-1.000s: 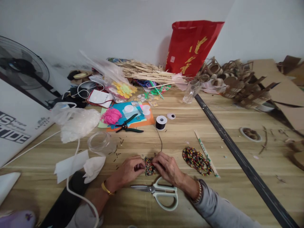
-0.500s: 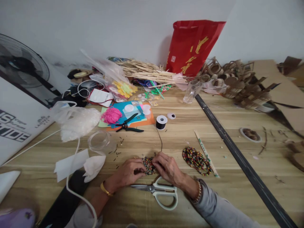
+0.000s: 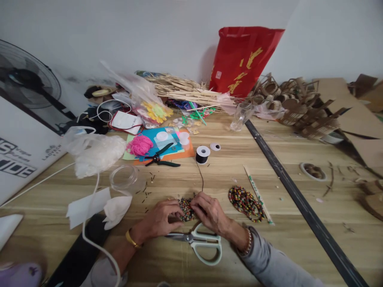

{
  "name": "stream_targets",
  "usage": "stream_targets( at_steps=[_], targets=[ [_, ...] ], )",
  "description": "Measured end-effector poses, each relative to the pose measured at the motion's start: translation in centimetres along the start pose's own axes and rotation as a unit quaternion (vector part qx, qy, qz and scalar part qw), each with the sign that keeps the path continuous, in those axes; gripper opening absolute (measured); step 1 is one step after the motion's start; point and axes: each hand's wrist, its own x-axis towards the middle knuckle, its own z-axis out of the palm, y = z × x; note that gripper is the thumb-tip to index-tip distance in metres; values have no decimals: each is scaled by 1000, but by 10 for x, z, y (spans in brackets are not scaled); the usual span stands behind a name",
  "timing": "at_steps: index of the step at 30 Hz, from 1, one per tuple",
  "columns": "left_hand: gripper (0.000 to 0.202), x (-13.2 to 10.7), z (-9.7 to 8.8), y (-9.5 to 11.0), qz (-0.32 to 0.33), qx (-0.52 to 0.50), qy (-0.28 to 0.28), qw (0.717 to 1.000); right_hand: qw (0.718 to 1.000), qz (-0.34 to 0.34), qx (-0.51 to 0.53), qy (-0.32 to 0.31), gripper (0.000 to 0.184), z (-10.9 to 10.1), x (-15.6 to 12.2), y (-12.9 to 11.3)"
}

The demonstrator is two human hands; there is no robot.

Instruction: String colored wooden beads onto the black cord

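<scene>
Flanking loose beads point(image 3: 186, 210): fingers point(image 3: 198, 203). Brown lumps point(image 3: 313, 170) in white dish point(image 3: 322, 178).

The worktop point(image 3: 227, 171) is pale, streaky wood, with a small heap of loose beads point(image 3: 186, 209) in its near part, pale-handled scissors point(image 3: 188, 237) just nearer than these, and a coil of strung beads point(image 3: 239, 195) to the right beside thin sticks point(image 3: 258, 194). Further back, a spool of black cord point(image 3: 202, 155) stands beside coloured sheets point(image 3: 188, 150); a white paper slip point(image 3: 86, 207) and crumpled tissue point(image 3: 117, 211) lie to the left, near what is probably a clear jar point(image 3: 124, 178). A long black strip point(image 3: 278, 174) runs down the right side, a small dish point(image 3: 323, 177) beyond it.
</scene>
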Motion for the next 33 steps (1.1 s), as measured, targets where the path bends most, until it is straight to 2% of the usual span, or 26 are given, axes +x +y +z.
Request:
stream_targets(
  at_steps=[7,12,18,33],
  targets=[
    [5,2,4,2,12,43,12,999,1000,-1,-4,-2,15,1,0,2],
    [9,2,7,1,21,57,24,998,1000,2,0,-10,13,1,-2,4],
    [9,2,9,1,29,69,55,996,1000,3,-6,-9,13,0,-1,1],
    [7,2,10,2,15,94,29,995,1000,5,-5,-20,14,0,0,0]
  ],
)
